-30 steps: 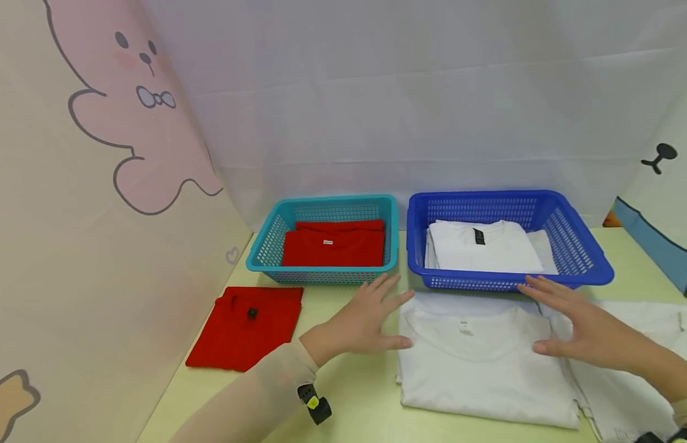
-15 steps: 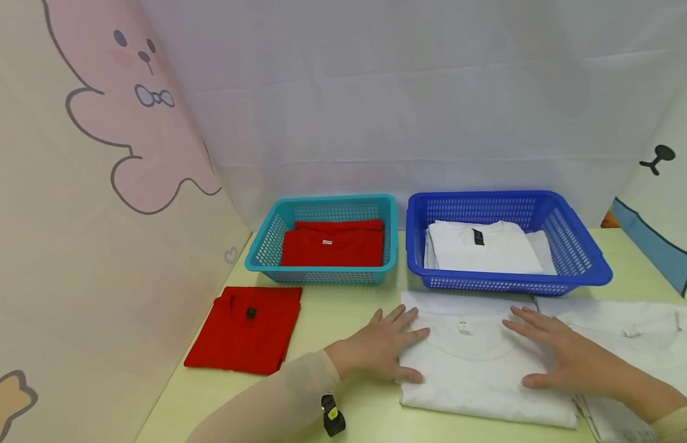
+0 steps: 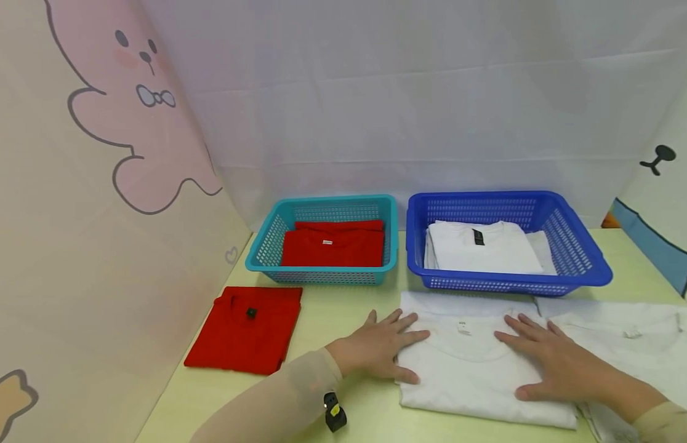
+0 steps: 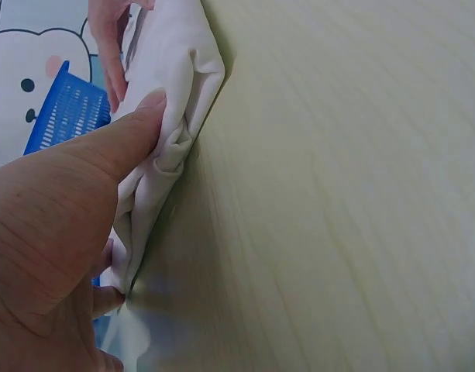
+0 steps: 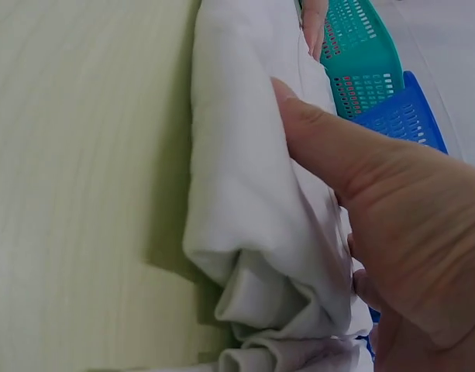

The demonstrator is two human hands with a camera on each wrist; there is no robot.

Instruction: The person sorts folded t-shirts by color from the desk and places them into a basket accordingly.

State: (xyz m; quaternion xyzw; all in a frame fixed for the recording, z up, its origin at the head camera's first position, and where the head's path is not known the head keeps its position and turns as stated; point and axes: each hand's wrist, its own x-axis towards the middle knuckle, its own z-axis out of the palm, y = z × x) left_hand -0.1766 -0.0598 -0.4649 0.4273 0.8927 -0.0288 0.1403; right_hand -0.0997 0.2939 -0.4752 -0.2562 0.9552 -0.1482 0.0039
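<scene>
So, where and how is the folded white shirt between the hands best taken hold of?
The folded white shirt is likely best gripped by its two side edges, the left hand coming from the left, the right hand from the right: it lies flat and wide, with thick layered folds.

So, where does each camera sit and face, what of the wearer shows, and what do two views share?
Head: on the head, facing forward and down at a white shirt; left hand, right hand and sleeves show.
Left wrist: worn there, facing rightward across the shirt; left hand near, right beyond.
Right wrist: worn there, facing leftward across it; right hand near, left beyond.
Wrist views share the shirt and blue basket.
</scene>
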